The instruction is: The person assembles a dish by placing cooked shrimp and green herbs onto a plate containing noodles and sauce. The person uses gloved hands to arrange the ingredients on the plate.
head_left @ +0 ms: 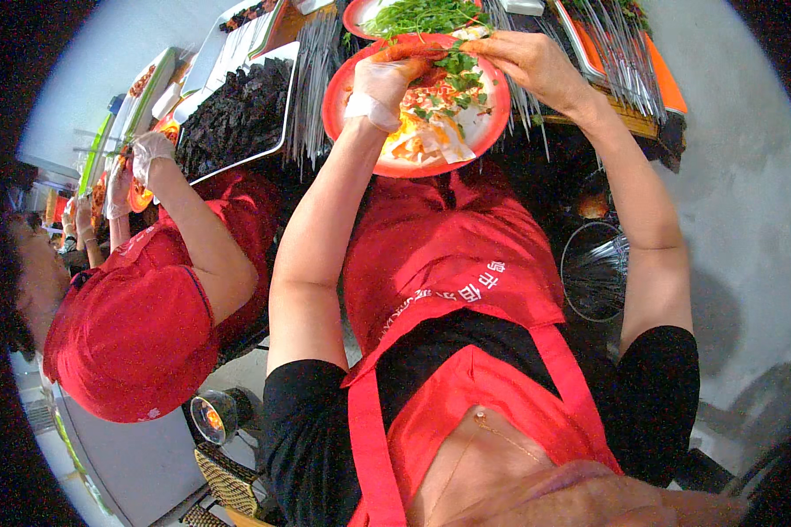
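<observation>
A red-rimmed white plate (332, 104) sits in front of me at the table's edge, holding pale sheet-like strips (426, 145), orange-red sauce and green herb leaves (461, 83). Over its left side is my left hand (385, 81) in a clear plastic glove, the fingers closed and orange-stained near the tips. What they hold is partly hidden. My right hand (526, 63) looks bare and reaches in from the right, fingers pinched together beside a leafy sprig. Something small and whitish (473, 33) shows at its fingertips; I cannot make out its kind.
Behind the plate stands another plate heaped with green herbs (422, 18). Bundles of thin metal skewers (312, 88) lie left, with more skewers (620, 66) right. A white tray (281, 132) holds dark, crumpled food (237, 114). To my left a co-worker in a red cap (132, 351) handles food with gloved hands.
</observation>
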